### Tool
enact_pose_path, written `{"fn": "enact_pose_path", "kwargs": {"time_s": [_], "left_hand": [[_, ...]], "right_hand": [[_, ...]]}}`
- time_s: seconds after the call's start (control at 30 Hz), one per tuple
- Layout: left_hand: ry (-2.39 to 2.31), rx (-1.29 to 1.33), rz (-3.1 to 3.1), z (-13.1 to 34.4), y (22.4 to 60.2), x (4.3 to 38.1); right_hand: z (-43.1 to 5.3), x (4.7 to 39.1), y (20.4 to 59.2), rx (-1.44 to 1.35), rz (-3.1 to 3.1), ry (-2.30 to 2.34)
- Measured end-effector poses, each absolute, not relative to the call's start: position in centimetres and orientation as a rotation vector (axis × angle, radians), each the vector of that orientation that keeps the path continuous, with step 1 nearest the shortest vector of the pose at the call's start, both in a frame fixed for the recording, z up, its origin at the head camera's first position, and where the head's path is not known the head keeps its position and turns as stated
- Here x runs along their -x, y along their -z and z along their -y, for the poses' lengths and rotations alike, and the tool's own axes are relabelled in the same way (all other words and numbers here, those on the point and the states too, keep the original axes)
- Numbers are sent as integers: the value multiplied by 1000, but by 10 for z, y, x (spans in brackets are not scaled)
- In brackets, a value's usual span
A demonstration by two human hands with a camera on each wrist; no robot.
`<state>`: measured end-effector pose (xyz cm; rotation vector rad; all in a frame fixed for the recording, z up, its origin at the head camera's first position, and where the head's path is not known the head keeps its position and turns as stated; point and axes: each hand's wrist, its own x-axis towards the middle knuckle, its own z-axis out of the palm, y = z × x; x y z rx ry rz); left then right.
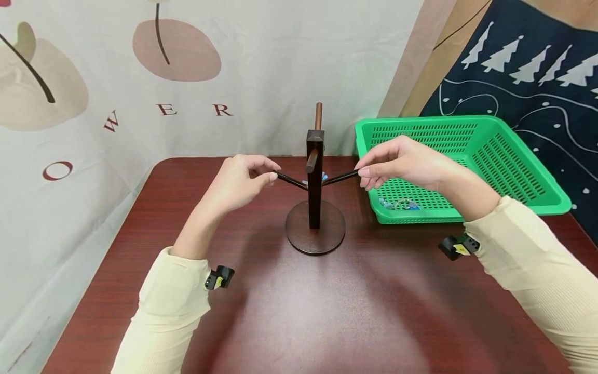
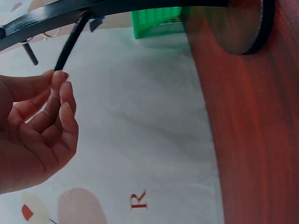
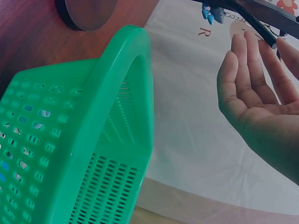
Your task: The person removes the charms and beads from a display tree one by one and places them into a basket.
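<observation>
A dark wooden display stand (image 1: 315, 182) with a round base (image 1: 299, 236) and several pegs stands upright on the table. My left hand (image 1: 243, 182) pinches the tip of its left peg (image 1: 291, 180) between thumb and fingers; the left wrist view shows the same pinch on the peg (image 2: 72, 42). On the other side, my right hand (image 1: 404, 163) holds the end of the right peg (image 1: 341, 177) with thumb and forefinger. Small blue charms (image 3: 212, 14) on a chain hang at the stand, mostly hidden behind the post in the head view.
A green plastic basket (image 1: 472, 215) sits to the right of the stand, below my right forearm. Beaded trinkets (image 1: 404, 204) lie in its near left corner. A printed cloth (image 1: 271, 78) hangs behind the reddish-brown table (image 1: 327, 311).
</observation>
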<state>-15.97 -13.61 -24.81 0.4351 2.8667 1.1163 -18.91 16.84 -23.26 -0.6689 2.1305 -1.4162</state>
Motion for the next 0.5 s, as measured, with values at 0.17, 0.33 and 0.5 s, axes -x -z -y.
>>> {"fn": "enact_pose_path", "kwargs": {"time_s": [0.17, 0.33, 0.5], "left_hand": [[-1137, -461, -2890, 134, 236, 152], [-1266, -500, -2871, 127, 220, 135], [-1397, -578, -2858, 114, 201, 113]], "right_hand": [[-169, 190, 234, 671, -2145, 1409], [-170, 190, 234, 680, -2156, 1392], [-169, 190, 234, 688, -2168, 1378]]}}
